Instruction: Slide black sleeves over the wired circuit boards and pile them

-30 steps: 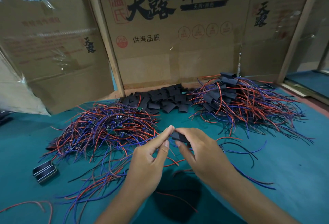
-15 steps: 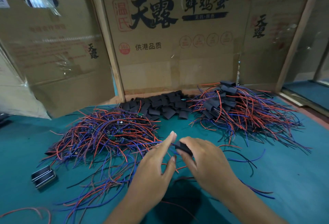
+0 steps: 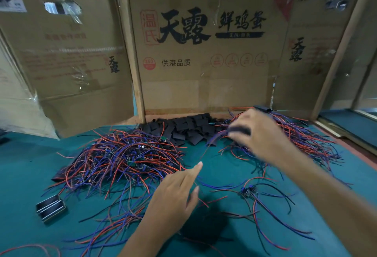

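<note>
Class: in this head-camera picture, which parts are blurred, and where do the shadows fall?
Head view: the right hand and the dark sleeved piece it carries are motion-blurred; the left hand is fairly sharp; a dark shadow lies on the green mat beside the left forearm.

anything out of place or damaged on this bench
One wired board lies alone on the green mat in front of the right hand, apart from the big unsleeved pile. The cardboard panel at back left has a torn hole with loose tape. Nothing else stands out.
</note>
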